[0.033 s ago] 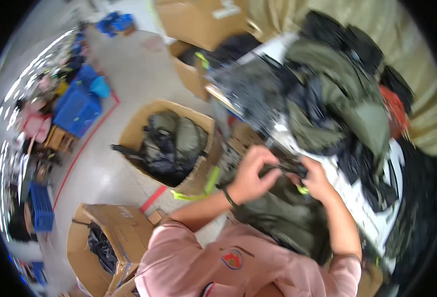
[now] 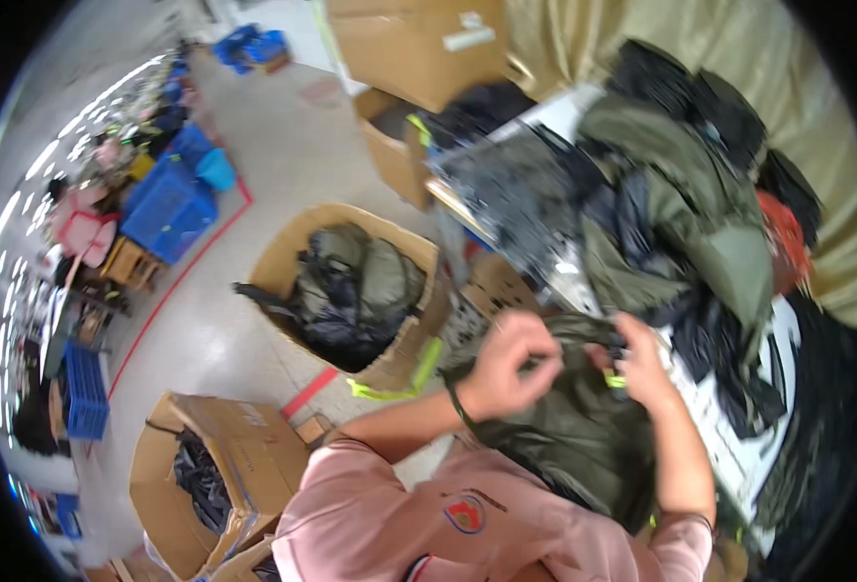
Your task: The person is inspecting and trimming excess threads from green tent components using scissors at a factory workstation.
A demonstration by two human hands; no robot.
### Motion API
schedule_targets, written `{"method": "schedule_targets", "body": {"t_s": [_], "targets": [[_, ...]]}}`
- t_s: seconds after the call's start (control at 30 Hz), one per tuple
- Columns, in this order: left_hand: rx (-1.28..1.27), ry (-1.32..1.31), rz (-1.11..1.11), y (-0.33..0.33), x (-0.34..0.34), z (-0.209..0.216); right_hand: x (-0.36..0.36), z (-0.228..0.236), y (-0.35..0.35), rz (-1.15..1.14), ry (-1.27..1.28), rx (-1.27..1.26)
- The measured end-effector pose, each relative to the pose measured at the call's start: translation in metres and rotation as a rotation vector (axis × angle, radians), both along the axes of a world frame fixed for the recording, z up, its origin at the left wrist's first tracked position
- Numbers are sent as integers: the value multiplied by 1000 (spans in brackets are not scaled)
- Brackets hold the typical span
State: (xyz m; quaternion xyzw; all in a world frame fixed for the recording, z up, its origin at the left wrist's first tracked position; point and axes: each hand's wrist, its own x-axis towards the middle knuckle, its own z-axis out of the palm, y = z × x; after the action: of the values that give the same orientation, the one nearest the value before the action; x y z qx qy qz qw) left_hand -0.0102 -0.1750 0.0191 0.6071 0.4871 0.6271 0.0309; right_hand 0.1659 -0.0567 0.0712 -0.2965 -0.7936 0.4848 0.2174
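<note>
Dark olive fabric (image 2: pixel 584 436), perhaps a garment or bag, is draped in front of my body against the table edge. Above its left part is my left hand (image 2: pixel 514 367), fingers curled and thumb bent toward the index finger. Motion blurs it, and anything in that pinch is too small to make out. My right hand (image 2: pixel 642 364) is closed around a small dark tool with a yellow-green part (image 2: pixel 616 381), over the right side of the fabric. The tool's exact kind is partly hidden by the fingers. A dark band circles my left wrist.
A white table (image 2: pixel 729 427) on the right carries heaped olive and black fabric (image 2: pixel 681 194) and clear plastic (image 2: pixel 506 184). An open carton (image 2: pixel 341 215) of dark fabric stands to the left, another carton (image 2: pixel 263 456) nearer. Blue crates (image 2: pixel 171 209) line the far left.
My hands have drawn apart: the dark fabric stretched between them before is now lower. My left hand's fingers have curled closer together. The whole view has shifted slightly.
</note>
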Motion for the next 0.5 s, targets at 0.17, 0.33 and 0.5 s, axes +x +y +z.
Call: {"method": "schedule_targets", "body": {"t_s": [0.17,0.33,0.5], "targets": [[-923,257,-909,-52,18,9,-1,114,8,-215,168,259],[-763,-111,-766,-48,41,-36,-2,220,4,-433,421,359],[-584,-626,-423,-20,12,12,15,286,7,-438,906,368]]}}
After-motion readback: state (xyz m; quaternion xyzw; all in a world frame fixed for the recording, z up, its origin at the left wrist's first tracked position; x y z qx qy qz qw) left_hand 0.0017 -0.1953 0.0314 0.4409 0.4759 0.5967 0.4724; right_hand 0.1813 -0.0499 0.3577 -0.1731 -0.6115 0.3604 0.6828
